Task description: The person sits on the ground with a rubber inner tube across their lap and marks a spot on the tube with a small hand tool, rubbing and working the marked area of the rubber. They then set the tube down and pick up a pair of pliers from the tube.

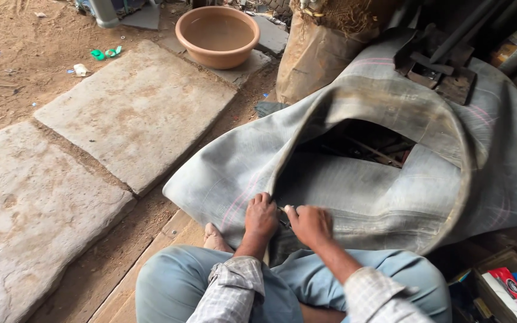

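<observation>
- We see soft, even daylight on the sandy ground and the stone slabs [133, 113], with no hard shadows there.
- The upper right corner sits in deep shade, and we can barely read the metal pieces [435, 63] in it.
- The hollow of the grey rubber tube [390, 179] is dark inside.
- No glare reaches us.
- Focus is crisp throughout; straight slab edges lean slightly near the frame's borders.

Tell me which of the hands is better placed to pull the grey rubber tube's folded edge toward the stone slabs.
Probably the left hand: it already rests on the rubber tube on the slab side. The right hand sits farther away.
</observation>
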